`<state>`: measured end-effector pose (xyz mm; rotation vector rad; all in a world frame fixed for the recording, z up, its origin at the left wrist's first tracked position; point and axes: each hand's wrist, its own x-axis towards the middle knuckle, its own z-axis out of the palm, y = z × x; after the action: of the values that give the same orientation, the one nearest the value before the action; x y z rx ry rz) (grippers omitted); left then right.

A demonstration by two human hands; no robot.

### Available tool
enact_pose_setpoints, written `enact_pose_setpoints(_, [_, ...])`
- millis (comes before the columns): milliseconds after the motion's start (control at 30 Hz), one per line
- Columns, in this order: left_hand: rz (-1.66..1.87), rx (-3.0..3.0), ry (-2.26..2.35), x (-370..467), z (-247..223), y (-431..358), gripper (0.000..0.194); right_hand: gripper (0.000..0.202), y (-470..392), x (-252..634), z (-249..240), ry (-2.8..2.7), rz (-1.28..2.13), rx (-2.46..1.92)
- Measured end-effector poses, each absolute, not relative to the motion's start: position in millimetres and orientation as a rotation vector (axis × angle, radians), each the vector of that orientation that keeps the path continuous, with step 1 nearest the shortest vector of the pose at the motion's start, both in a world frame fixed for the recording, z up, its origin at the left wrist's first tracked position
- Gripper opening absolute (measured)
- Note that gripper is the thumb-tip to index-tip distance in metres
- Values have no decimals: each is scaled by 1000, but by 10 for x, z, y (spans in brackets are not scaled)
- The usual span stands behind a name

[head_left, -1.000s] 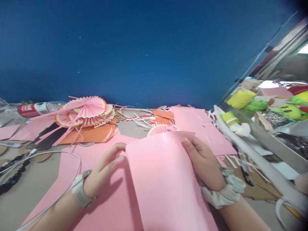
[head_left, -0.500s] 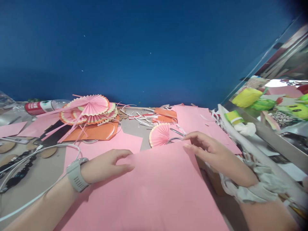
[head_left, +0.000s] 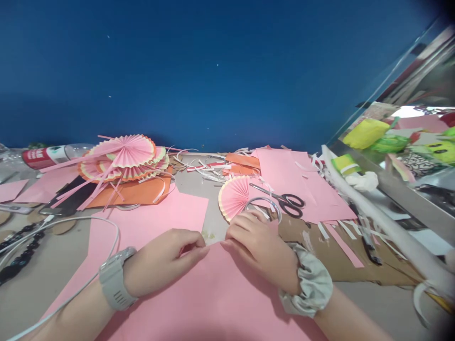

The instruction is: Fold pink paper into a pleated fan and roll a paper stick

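Note:
A large pink paper sheet [head_left: 209,303] lies in front of me, its far edge between my hands. My left hand [head_left: 167,260], with a grey watch on the wrist, pinches that edge between thumb and curled fingers. Close to it on the right, my right hand [head_left: 261,248] pinches the same edge; a pale green scrunchie circles that wrist. Just beyond the right hand rest a pleated pink paper fan [head_left: 233,196] with a pale yellow rim, a grey ring [head_left: 279,213] and black-handled scissors [head_left: 291,204].
Stacked paper rosettes [head_left: 124,154] sit at the back left on orange paper [head_left: 142,192], near a plastic bottle [head_left: 46,156]. A white cable [head_left: 115,237] crosses the left side. At right, a utility knife [head_left: 370,244] lies on cardboard [head_left: 320,260]. A blue wall [head_left: 213,71] rises behind.
My right hand has moved left along the paper's far edge, closer to my left hand. The scissors, cardboard and utility knife have come into clear view. My left hand's fingers have closed on the edge.

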<state>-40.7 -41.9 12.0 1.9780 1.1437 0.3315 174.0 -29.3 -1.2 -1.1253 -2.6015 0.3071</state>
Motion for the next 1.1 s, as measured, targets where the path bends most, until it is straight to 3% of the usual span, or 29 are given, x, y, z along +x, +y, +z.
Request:
enact_pose_setpoints(500, [409,1875,1244,-501,138,-347,37,32,-261,1900,109,-2426,218,-1221])
enact_pose_setpoints(1100, [527,1759,1269,-470,-8,-325,39,34,-236,1901,85,-2334,434,-1379])
